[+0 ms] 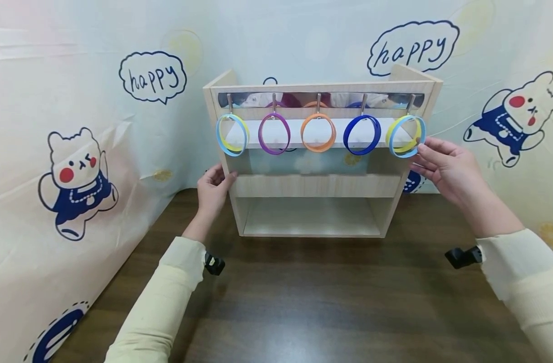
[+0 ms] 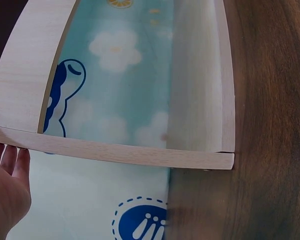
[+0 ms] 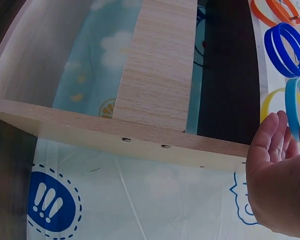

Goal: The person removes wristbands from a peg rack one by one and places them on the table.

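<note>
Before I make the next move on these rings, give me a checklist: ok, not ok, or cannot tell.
1. Pale wood-grain shelf unit upright on the dark brown wood-grain table: ok.
2. Left hand holding the unit's side panel: ok, thumb at the front edge.
3. Purple round ring, orange round ring and dark-blue round ring hanging at the middle hooks: ok.
4. Right hand at the light-blue round ring on the right end: ok.
5. Firm pinch on that ring: cannot tell.
6. Right-end metal hook down to one ring: not ok, a yellow round ring shares it.
</note>
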`<state>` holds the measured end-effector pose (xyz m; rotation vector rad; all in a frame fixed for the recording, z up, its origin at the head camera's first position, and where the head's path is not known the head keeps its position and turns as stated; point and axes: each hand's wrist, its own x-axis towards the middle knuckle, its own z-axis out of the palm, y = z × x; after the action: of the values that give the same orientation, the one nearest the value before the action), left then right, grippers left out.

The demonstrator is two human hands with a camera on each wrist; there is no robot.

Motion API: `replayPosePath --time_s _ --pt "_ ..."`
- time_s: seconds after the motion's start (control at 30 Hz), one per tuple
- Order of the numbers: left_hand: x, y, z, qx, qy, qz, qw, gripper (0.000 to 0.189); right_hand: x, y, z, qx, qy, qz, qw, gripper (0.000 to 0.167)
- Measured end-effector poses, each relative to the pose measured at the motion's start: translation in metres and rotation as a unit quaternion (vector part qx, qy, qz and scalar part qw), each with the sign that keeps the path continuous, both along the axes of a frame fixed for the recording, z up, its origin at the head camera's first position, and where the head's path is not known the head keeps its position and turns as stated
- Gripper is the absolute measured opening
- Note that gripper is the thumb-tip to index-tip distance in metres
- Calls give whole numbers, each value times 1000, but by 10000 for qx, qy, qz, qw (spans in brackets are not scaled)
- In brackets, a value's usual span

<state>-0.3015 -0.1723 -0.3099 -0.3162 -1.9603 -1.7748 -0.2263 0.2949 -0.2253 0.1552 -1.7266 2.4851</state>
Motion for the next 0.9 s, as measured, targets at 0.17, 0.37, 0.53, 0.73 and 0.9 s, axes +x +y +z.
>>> replayPosePath --time_s 0.17,0.37,0.53,0.73,0.9 --pt "1 1 1 -33 -49 -47 10000 42 3 1 0 -139 -7 43 9999 25" --pt "1 0 0 -43 -112 -15 9999 39 3 0 4 -368 96 93 9992 21" --pt "-11 -3 -8 101 -72 -62 9999 41 5 -1 8 -497 263 65 9984 18" --pt "-22 -6 -18 91 42 -30 9999 45 10 -2 14 -684 373 31 9970 18" --pt "-26 -7 -21 92 80 -11 9999 44 16 -5 18 -763 483 147 9958 20"
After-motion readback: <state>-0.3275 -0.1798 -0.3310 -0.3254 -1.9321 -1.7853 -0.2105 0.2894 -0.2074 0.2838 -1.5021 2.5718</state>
